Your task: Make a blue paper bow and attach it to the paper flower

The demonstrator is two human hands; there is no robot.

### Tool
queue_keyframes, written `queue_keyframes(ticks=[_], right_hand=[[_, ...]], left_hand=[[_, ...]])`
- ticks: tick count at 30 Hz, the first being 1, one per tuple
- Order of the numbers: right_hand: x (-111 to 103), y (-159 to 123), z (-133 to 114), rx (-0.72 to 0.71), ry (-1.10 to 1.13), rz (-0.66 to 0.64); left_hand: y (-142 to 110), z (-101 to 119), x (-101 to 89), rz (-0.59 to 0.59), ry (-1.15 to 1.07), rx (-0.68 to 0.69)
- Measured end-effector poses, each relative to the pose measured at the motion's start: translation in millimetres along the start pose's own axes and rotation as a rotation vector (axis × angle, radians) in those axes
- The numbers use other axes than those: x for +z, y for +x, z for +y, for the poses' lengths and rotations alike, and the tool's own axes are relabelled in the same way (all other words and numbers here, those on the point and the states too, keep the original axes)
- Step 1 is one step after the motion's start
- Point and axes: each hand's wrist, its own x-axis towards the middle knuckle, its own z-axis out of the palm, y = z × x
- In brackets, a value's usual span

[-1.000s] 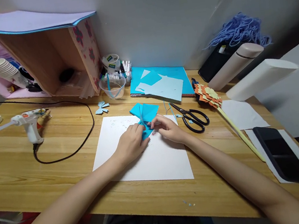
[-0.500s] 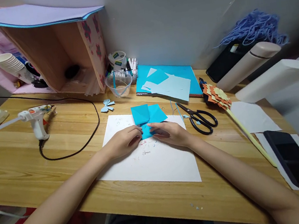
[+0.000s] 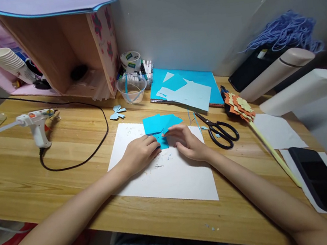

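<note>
Folded bright blue paper (image 3: 163,123), with several square flaps, lies on a white sheet (image 3: 172,182) marked with small pen scribbles. My left hand (image 3: 141,152) rests at its lower left, fingers curled together and pressing on the paper's lower part. On the other side is my right hand (image 3: 190,143), its thumb and fingers apart. An index fingertip of that hand touches the middle of the blue paper, near the meeting of the flaps. The left fingers cover part of the lower flap.
Black-handled scissors (image 3: 221,130) lie right of the sheet, near a paper flower (image 3: 240,105) on a yellow stick. A glue gun (image 3: 39,128) with its cord stands at left. Behind are a plastic cup (image 3: 132,90), paper scraps (image 3: 192,94) and a box (image 3: 106,53). A phone (image 3: 320,181) lies at right.
My right hand has opened, its thumb drawing back from the lower flap. My left hand has shifted slightly right over the paper. The view has tilted a little.
</note>
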Motion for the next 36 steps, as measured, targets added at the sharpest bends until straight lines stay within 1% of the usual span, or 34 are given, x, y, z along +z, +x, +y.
queue_keyframes(ticks=[3, 4, 6, 9, 12, 16, 22, 27, 31, 36], right_hand=[[-0.9, -0.3, 3.1, -0.117, -0.086, 0.057], [-1.7, -0.5, 4.2, -0.134, -0.128, 0.067], [-3.9, -1.0, 6.2, -0.114, -0.232, 0.051], [-6.2, -0.7, 7.8, -0.047, -0.416, -0.024], [-5.9, 2.8, 7.3, -0.049, -0.508, -0.072], [-3.5, 13.9, 6.5, -0.066, -0.493, -0.076], [-1.8, 26.4, 10.0, -0.071, -0.486, -0.046], [-6.8, 22.2, 11.7, -0.109, -0.494, -0.079], [-11.4, 18.0, 12.0, -0.136, -0.459, -0.094], [-8.0, 15.7, 7.3, -0.144, -0.411, -0.091]], left_hand=[[-0.6, 0.7, -2.3, -0.02, 0.024, 0.035], [-0.9, 0.9, -3.0, -0.029, 0.02, 0.036], [-1.3, 1.0, -3.9, -0.048, -0.001, 0.029], [-1.7, 0.1, -4.9, -0.043, -0.054, 0.015], [-1.4, -1.5, -6.1, -0.044, -0.118, 0.017], [-0.4, -4.0, -8.3, -0.08, -0.164, 0.027], [0.3, -6.2, -8.3, -0.08, -0.177, 0.048], [-1.5, -6.3, -7.5, -0.023, -0.169, 0.045], [-4.8, -9.2, -9.4, -0.011, -0.155, 0.045], [-6.6, -14.7, -14.0, -0.004, -0.156, -0.028]])
